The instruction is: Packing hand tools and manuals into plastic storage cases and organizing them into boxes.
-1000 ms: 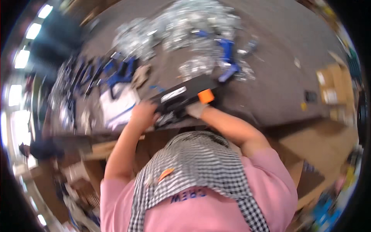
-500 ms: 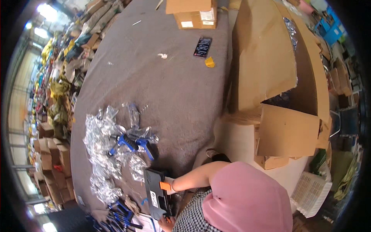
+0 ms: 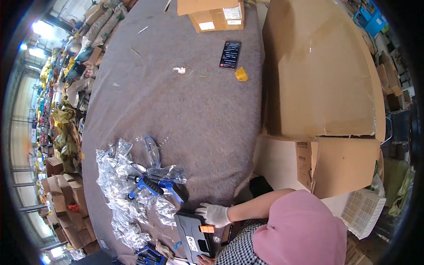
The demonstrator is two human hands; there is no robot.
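A flat black plastic case [image 3: 185, 224] with an orange latch [image 3: 206, 229] lies at the near edge of the covered table. My right hand [image 3: 215, 214], in a white glove, rests against the far end of the case with fingers spread. Only the fingertips of my left hand [image 3: 204, 259] show at the lower rim, closed on the near end of the case. Beyond the case, two blue-and-black pistol-grip tools [image 3: 150, 186] [image 3: 173, 190] lie on crumpled clear plastic wrapping [image 3: 115, 185]. More blue-and-black tools [image 3: 151, 255] sit left of the case, partly cut off by the lower edge.
A large open cardboard box [image 3: 322, 75] stands right of the table. Farther up the tabletop are a phone [image 3: 230, 55], a yellow scrap [image 3: 241, 74] and a smaller carton [image 3: 216, 17]. A white plastic crate [image 3: 363, 212] stands at lower right. Stacked cartons [image 3: 66, 198] line the left.
My right hand has left the case's orange latch and moved to its far end, its fingers now spread. My left hand stays at the near end. The whole view has shifted slightly.
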